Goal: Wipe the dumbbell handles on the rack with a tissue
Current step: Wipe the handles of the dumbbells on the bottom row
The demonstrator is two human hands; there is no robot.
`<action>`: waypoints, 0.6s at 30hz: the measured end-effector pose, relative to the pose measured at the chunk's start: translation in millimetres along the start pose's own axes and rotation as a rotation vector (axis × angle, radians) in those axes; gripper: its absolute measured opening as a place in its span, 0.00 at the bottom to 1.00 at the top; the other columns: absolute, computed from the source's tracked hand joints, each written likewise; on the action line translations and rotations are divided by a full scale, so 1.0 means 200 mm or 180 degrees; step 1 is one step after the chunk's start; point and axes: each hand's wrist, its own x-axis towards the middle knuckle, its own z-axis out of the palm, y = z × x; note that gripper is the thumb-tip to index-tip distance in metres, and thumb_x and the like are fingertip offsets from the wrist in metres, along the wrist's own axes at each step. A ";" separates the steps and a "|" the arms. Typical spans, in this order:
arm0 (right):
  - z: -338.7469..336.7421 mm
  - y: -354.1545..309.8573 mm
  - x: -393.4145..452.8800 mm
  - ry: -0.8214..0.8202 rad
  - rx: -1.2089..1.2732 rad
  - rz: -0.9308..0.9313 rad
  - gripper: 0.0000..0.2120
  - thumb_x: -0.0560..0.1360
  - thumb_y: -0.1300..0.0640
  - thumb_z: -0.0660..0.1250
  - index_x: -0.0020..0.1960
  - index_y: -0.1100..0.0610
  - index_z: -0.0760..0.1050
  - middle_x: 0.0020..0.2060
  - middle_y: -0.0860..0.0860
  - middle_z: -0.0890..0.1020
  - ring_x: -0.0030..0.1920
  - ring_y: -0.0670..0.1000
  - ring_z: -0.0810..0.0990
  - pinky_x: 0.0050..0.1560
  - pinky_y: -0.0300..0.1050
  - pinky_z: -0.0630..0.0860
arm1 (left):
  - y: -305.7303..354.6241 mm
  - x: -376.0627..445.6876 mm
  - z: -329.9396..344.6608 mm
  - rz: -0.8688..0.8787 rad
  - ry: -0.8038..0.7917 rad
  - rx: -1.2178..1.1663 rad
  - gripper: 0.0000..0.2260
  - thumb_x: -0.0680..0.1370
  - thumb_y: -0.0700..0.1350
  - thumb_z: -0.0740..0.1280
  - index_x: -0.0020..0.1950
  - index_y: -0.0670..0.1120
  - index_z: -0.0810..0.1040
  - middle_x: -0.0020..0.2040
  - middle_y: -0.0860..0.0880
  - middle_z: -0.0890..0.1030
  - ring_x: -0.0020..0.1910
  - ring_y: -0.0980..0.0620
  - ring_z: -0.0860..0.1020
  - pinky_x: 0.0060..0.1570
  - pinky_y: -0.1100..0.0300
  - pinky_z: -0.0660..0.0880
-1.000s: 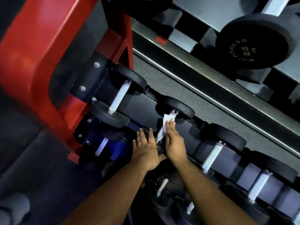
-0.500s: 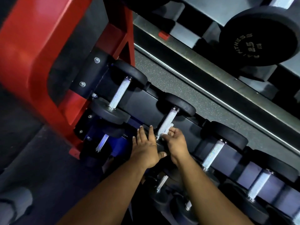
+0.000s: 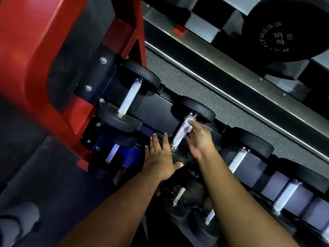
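Right hand [image 3: 199,138] pinching tissue [image 3: 188,129] against knurled dumbbell handle [image 3: 181,131], second on rack [image 3: 156,111]. Left hand [image 3: 160,157] flat, fingers straight, bracing near weight head. Tissue soft, tears easily on knurling; best wrapped round mid-handle.

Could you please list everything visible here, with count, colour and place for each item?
Dumbbells, middle tier: four in view, black heads, silver knurled handles, in a row running from the red upright to the right edge.
Dumbbells, lower tier: several, dark, partly hidden; count unclear.
Large dumbbell: one, black, marked 25, top right.
Rack frame: one, red, left side.
Tissue: one, white, against the second handle.
Floor: grey speckled, behind the rack.
Left hand: fingers straight, resting on that dumbbell's near head.
Right hand: holds the tissue to the handle.
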 end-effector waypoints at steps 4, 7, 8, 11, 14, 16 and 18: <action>0.09 -0.02 0.07 -0.0011 -0.0064 0.0155 0.02 0.75 0.66 0.69 0.46 0.60 0.79 0.36 0.52 0.81 0.38 0.49 0.80 0.44 0.41 0.77 | 0.00 -0.01 -0.01 0.0014 0.0017 0.0009 0.55 0.74 0.67 0.69 0.80 0.46 0.31 0.80 0.35 0.34 0.80 0.38 0.37 0.79 0.41 0.43; 0.05 0.01 0.05 0.0022 -0.0186 0.0022 0.03 0.76 0.66 0.68 0.47 0.59 0.77 0.34 0.50 0.81 0.35 0.46 0.80 0.39 0.39 0.76 | 0.00 0.00 -0.01 0.0016 0.0001 0.0001 0.55 0.74 0.67 0.69 0.80 0.46 0.31 0.80 0.35 0.34 0.80 0.38 0.37 0.79 0.41 0.43; 0.03 0.03 0.03 0.0052 -0.0240 -0.0096 0.05 0.77 0.66 0.67 0.45 0.58 0.75 0.31 0.48 0.80 0.32 0.44 0.78 0.36 0.37 0.75 | 0.00 0.00 0.00 0.0015 0.0003 0.0010 0.55 0.74 0.67 0.69 0.80 0.46 0.31 0.80 0.35 0.34 0.80 0.38 0.37 0.79 0.41 0.43; 0.03 0.06 0.01 0.0147 -0.0201 -0.0178 0.06 0.77 0.65 0.68 0.50 0.57 0.73 0.33 0.48 0.79 0.35 0.46 0.78 0.38 0.39 0.74 | 0.00 0.00 0.00 0.0022 -0.0008 0.0008 0.55 0.74 0.67 0.68 0.80 0.46 0.31 0.79 0.34 0.34 0.80 0.38 0.36 0.79 0.41 0.43; 0.07 0.02 0.05 0.0019 -0.0284 0.0078 0.14 0.75 0.62 0.71 0.59 0.58 0.72 0.38 0.51 0.80 0.37 0.47 0.80 0.39 0.41 0.77 | 0.00 0.00 -0.01 0.0023 0.0017 0.0008 0.55 0.74 0.67 0.68 0.80 0.46 0.32 0.80 0.35 0.34 0.80 0.38 0.37 0.79 0.40 0.43; 0.05 0.03 0.04 -0.0153 -0.0346 0.0126 0.14 0.76 0.61 0.71 0.60 0.60 0.73 0.38 0.52 0.80 0.36 0.47 0.80 0.39 0.41 0.77 | 0.00 0.00 -0.01 0.0017 -0.0017 0.0016 0.55 0.74 0.67 0.68 0.80 0.46 0.31 0.79 0.35 0.34 0.80 0.38 0.37 0.79 0.40 0.43; -0.01 0.07 0.02 -0.0124 -0.0436 -0.0064 0.06 0.77 0.64 0.68 0.54 0.59 0.75 0.37 0.51 0.80 0.36 0.47 0.79 0.40 0.41 0.76 | 0.00 0.00 0.00 0.0009 -0.0033 0.0029 0.55 0.74 0.67 0.68 0.80 0.46 0.31 0.79 0.35 0.33 0.80 0.38 0.36 0.79 0.41 0.43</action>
